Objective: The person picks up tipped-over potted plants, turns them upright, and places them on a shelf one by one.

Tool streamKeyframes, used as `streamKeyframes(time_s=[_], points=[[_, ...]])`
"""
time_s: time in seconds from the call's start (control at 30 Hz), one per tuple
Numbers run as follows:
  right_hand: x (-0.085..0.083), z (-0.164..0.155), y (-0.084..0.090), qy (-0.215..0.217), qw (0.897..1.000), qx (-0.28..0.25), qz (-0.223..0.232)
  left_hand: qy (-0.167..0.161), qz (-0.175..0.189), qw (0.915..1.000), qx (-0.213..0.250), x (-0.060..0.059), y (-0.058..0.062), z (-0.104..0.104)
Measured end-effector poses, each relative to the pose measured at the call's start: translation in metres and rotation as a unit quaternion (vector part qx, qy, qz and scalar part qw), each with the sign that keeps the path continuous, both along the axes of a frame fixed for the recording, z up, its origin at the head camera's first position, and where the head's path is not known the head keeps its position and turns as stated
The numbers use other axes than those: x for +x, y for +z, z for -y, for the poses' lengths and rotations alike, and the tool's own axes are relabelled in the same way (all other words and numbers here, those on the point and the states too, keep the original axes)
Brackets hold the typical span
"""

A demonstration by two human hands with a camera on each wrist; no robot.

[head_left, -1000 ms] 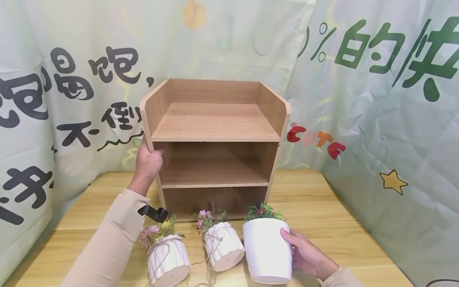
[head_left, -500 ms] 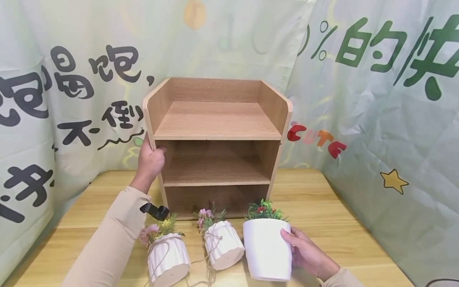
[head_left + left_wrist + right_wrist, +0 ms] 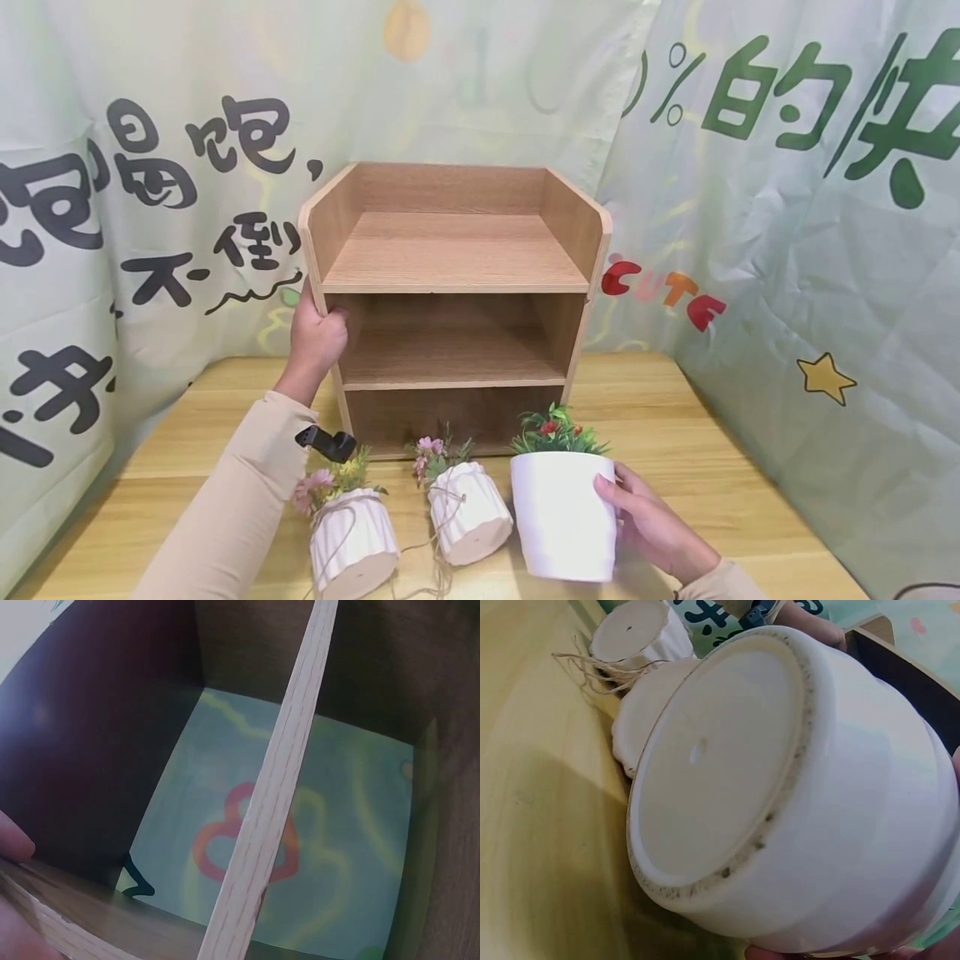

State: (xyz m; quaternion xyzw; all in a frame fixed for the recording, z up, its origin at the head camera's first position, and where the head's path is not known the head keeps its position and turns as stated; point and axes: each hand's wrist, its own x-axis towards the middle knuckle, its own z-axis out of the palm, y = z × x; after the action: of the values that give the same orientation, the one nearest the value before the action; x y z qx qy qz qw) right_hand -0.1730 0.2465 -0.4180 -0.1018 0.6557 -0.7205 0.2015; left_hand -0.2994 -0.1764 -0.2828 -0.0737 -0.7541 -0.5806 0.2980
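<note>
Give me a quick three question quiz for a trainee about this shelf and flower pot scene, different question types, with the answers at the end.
1. True or false: the left hand grips the front left edge of the wooden shelf unit.
2. Which pot does the right hand hold? A: the smooth white pot; B: the middle ribbed pot; C: the left ribbed pot.
3. Fill in: the right wrist view shows the held pot's ____, lifted off the table.

Key
1. True.
2. A.
3. Underside; the pot is tilted there, its flat base facing the camera.

wooden table [image 3: 675, 433], shelf unit [image 3: 450, 308], ribbed pots [image 3: 352, 542]
</note>
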Motion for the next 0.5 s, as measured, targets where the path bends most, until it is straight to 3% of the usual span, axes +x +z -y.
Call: streamKeyframes(time_s=[0.23, 0.5], points=[[0.0, 0.0, 0.006, 0.015, 0.999, -0.022, -0.027, 0.011, -0.002, 0.9999, -0.004, 0.0, -0.005, 0.002], [0.0, -0.001, 0.018, 0.025, 0.997, -0.022, -0.069, 0.002, -0.012, 0.9999, 0.005, -0.002, -0.001, 0.0]])
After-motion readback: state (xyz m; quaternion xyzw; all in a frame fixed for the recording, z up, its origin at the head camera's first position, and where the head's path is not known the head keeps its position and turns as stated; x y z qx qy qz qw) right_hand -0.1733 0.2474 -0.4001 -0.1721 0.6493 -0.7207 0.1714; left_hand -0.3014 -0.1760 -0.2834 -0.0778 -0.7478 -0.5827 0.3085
